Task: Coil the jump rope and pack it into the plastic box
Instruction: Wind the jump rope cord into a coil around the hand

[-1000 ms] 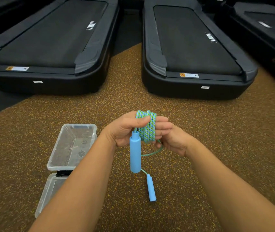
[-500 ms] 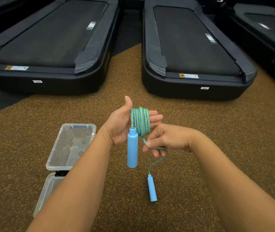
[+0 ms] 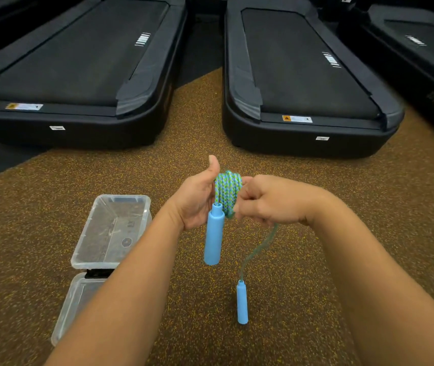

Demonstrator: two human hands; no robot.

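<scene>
Head view: the jump rope (image 3: 227, 191) is seen wound in a tight blue-and-green coil around the fingers of the left hand (image 3: 197, 196). This hand is held above the floor (image 3: 342, 207) with the palm turned to the right and the thumb raised. Its fingers are largely hidden by the coil and by the right hand (image 3: 266, 202), and no curl round the rope is shown.

The right hand is closed into a loose fist just beside the coil, touching its right side. The free strand (image 3: 259, 247) of the rope is gripped in this hand and is seen leaving it from beneath.

One blue handle, the upper handle (image 3: 213, 235), is hung straight down from the bottom of the coil, in front of the heel of the left hand. The other, the lower handle (image 3: 242, 302), is hung upright at the end of the free strand, below the right hand. Whether it touches the floor cannot be told.

The plastic box (image 3: 97, 264) is set open on the floor, to the left of the left forearm and well apart from the rope. The speckled brown floor is seen through its clear bottom. Its clear lid (image 3: 73, 307) is laid flat at the near end of the box and is partly covered by the forearm.

Beyond the hands, the rear ends of black treadmills (image 3: 73, 75) are lined up side by side across the top of the view.
</scene>
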